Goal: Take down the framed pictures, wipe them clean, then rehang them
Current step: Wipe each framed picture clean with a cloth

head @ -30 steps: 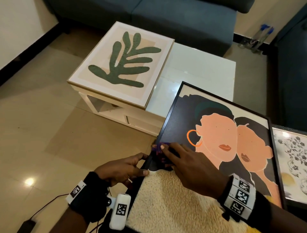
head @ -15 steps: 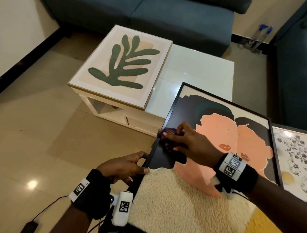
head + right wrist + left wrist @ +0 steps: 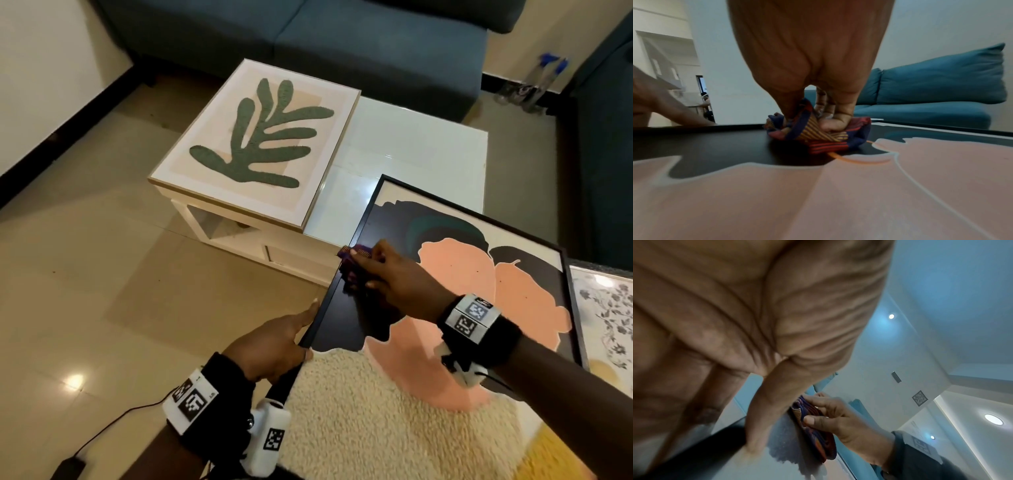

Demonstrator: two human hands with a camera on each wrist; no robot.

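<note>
A black-framed picture [image 3: 459, 270] of two peach faces lies tilted, its far end on the white table [image 3: 411, 144] and its near end on a cream fluffy cushion [image 3: 376, 411]. My right hand [image 3: 387, 277] bunches a purple striped cloth [image 3: 352, 270] and presses it on the glass beside the left frame edge; the wrist view shows the cloth [image 3: 818, 134] crumpled under my fingers [image 3: 834, 123]. My left hand [image 3: 274, 342] grips the frame's left edge lower down, thumb [image 3: 764, 410] on top. A wood-framed leaf picture [image 3: 260, 137] lies flat on the table's left half.
A floral picture [image 3: 609, 308] lies at the right behind the black frame. A blue sofa [image 3: 308, 34] stands beyond the table and another dark sofa [image 3: 606, 137] at the right. Bottles [image 3: 534, 85] stand on the floor in the far corner. A black cable [image 3: 113, 418] runs across the tiles at the lower left.
My right hand has slid the cloth away from me along the picture's left edge, from near the bottom corner to about halfway up. My left hand keeps its hold on the frame.
</note>
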